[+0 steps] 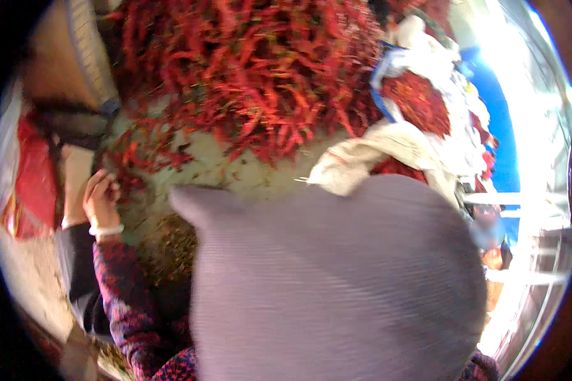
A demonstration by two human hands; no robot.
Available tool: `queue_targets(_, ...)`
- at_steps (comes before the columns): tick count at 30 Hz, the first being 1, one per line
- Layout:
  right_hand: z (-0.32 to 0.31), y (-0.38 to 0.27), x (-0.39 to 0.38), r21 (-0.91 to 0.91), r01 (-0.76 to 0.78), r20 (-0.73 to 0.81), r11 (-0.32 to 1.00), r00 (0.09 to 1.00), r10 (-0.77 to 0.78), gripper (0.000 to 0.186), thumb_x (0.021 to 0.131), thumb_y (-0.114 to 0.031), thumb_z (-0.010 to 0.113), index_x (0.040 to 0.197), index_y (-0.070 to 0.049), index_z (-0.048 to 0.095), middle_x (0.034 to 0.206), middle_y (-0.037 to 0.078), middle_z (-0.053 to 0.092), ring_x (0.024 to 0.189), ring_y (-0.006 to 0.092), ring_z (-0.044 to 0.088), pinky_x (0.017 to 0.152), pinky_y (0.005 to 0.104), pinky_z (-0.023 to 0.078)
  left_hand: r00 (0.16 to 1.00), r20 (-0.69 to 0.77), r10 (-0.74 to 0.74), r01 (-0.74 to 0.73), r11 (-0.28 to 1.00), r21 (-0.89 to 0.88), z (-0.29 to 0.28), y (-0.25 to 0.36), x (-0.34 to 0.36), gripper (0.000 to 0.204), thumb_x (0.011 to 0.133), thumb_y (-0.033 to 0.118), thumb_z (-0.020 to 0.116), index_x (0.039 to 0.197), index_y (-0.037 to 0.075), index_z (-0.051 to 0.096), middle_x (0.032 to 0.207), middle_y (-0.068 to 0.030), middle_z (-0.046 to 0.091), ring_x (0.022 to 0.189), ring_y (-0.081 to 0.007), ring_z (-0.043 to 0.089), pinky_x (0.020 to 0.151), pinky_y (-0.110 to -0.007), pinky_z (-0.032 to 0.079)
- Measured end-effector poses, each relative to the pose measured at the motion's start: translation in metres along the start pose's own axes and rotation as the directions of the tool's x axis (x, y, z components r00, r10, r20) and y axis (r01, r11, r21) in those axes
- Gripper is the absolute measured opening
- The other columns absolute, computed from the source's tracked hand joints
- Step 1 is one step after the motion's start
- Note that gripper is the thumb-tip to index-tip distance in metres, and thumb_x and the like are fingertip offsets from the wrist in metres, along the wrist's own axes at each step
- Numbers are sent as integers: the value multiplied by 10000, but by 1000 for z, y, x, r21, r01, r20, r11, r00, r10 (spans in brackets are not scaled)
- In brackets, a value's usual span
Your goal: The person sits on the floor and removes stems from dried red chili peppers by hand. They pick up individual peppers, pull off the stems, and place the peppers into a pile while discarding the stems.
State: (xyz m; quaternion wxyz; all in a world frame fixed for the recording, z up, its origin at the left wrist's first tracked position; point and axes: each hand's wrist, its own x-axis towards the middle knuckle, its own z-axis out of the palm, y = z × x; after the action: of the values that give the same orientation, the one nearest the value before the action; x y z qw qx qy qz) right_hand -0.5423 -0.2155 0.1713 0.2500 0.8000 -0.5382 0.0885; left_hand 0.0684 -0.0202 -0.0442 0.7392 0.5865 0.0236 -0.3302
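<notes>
My left hand (103, 200), with a white band at its wrist, reaches out at the left in a patterned sleeve. Its fingers are curled; what they hold, if anything, I cannot make out. It is beside a beige-clad or bare lower leg (75, 184) and a few loose red chillies (130, 152). A large grey knitted cloth shape (337, 279) fills the lower middle, very close and blurred. My right hand is not visible; a bit of patterned sleeve shows at the lower right.
A big heap of red chillies (248, 63) covers the upper floor (210, 152). Sacks (343, 159) with chillies stand at the right, by blue sheeting (502, 146). A red bag (35, 178) and a tan container (63, 57) are at left. A partly hidden person (492, 260) is at far right.
</notes>
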Motion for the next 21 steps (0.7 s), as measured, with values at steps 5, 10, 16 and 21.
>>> queue_targets(5, 32, -7, 20, 104, -33, 73, 994, 997, 25, 449, 634, -11, 542, 1071, -29, 438, 894, 164, 575, 801, 363, 542, 676, 413, 433, 998, -69, -5, -3, 993, -115, 16, 10, -14, 135, 739, -4, 559, 873, -7, 562, 714, -119, 598, 548, -172, 546, 445, -239, 395)
queue_targets(10, 45, -47, 51, 239, 34, 188, 970, 979, -81, 397, 652, -25, 547, 1038, -28, 454, 862, 145, 571, 772, 329, 537, 656, 390, 430, 999, -37, 19, -25, 984, -174, 8, 7, -16, 107, 775, 17, 503, 861, -6, 561, 727, -118, 599, 560, -159, 557, 452, -239, 421)
queue_targets(16, 60, -162, 88, 546, 236, 295, 804, 844, -448, 335, 673, -43, 554, 998, -27, 472, 823, 123, 566, 736, 289, 531, 631, 362, 426, 1000, -24, 17, -22, 976, -218, 9, 2, -15, 102, 762, -3, 506, 854, 5, 550, 734, -97, 592, 569, -156, 550, 471, -243, 414)
queue_targets(21, 58, -236, 102, 656, 331, 354, 679, 660, -663, 285, 691, -57, 559, 965, -27, 487, 791, 105, 561, 707, 256, 527, 611, 338, 422, 999, -40, 7, -16, 978, -206, 16, 11, -18, 101, 767, 9, 489, 850, 6, 547, 726, -82, 583, 564, -143, 543, 471, -229, 408)
